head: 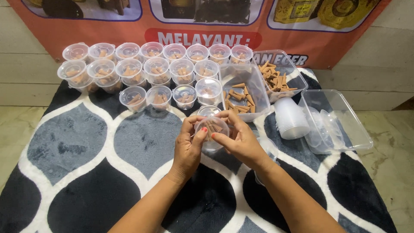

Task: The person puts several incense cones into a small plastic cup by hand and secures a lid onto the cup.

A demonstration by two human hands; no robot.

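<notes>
Both your hands hold one small clear lidded cup [211,129] of brown cone sticks at centre, above the patterned rug [86,142]. Your left hand [188,146] cradles its left side; your right hand [241,140] pinches the lid rim. Filled cups [142,71] stand ahead-left, the cone tray [241,92] just beyond, nearer your right hand

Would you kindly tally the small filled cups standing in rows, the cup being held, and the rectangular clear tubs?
Filled cups in rows: 18
Held cup: 1
Rectangular clear tubs: 3
Total: 22
</notes>
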